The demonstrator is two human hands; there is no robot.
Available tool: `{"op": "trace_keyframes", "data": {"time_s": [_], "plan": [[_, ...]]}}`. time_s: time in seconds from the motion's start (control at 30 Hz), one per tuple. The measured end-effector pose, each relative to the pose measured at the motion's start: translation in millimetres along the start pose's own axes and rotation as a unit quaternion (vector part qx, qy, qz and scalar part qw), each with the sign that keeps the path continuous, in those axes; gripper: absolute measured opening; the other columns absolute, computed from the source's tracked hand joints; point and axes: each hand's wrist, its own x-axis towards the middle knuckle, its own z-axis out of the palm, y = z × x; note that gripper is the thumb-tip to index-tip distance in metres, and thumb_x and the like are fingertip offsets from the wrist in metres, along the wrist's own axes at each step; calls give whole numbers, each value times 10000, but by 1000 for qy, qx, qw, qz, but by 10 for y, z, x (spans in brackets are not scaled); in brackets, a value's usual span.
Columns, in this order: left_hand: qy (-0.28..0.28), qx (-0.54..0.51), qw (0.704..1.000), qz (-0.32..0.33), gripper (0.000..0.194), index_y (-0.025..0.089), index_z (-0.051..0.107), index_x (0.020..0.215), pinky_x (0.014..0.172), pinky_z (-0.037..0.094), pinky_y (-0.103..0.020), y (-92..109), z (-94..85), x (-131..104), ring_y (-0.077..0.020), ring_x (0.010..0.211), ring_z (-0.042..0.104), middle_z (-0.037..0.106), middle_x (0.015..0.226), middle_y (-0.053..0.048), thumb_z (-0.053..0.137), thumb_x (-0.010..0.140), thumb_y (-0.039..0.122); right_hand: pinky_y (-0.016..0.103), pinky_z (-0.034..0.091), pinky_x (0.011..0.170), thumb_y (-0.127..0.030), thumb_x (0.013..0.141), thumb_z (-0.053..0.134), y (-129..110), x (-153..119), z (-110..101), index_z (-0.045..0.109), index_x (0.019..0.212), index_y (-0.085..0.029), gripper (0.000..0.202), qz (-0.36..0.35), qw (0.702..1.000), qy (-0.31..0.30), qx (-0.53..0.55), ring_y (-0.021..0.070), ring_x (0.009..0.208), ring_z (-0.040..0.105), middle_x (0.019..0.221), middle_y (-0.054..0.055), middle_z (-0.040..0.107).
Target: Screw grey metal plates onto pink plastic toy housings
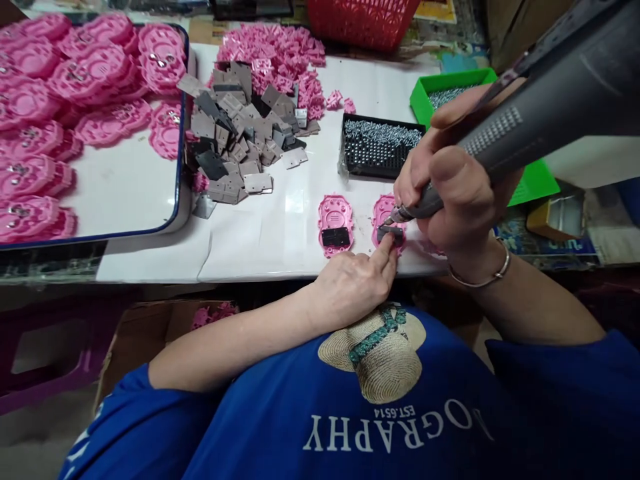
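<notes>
My right hand is closed round a grey electric screwdriver, tilted with its tip down at a small dark grey plate. That plate lies across the lower part of a pink plastic casing. With fingertips held close together, my left hand presses on the plate's near edge. Left of it, a second pink casing lies flat with a black plate across its lower part. Whether a screw sits at the tip is too small to tell.
A black screw tray and a green bin with screws stand behind. Grey plates and small pink pieces are heaped back left. A blue-rimmed white tray bears pink casings. A red basket is at the back.
</notes>
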Motion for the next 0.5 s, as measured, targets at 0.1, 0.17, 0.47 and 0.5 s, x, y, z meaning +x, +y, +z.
{"op": "trace_keyframes", "data": {"time_s": [0.1, 0.17, 0.47, 0.5], "plan": [[19, -1, 1000, -9, 359, 93, 594, 1267, 447, 493, -273, -23, 6, -4, -135, 601, 664, 533, 1400, -198, 426, 949, 96, 222, 291, 308, -315, 725, 735, -111, 140, -43, 639, 960, -219, 271, -39, 998, 50, 3, 49, 388, 406, 585, -58, 461], [16, -16, 1000, -7, 303, 105, 640, 1168, 471, 500, -270, -56, -21, 22, -138, 629, 672, 580, 1365, -168, 444, 936, 96, 206, 261, 282, -382, 711, 754, -214, 244, -107, 647, 920, -196, 299, -86, 991, 101, -6, 40, 358, 373, 543, -66, 411], [74, 16, 997, -25, 288, 124, 624, 993, 526, 449, -276, -135, -146, 158, -113, 644, 610, 665, 1187, -94, 338, 984, 91, 200, 246, 293, -395, 648, 801, -566, 234, -660, 671, 874, -218, 316, -109, 971, 198, -84, 42, 347, 345, 515, -62, 430], [101, 21, 994, -37, 288, 129, 626, 971, 525, 439, -275, -145, -169, 169, -109, 639, 605, 670, 1179, -90, 340, 989, 98, 202, 240, 292, -402, 652, 798, -597, 212, -703, 677, 871, -214, 313, -115, 969, 201, -86, 42, 345, 337, 509, -60, 421]]}}
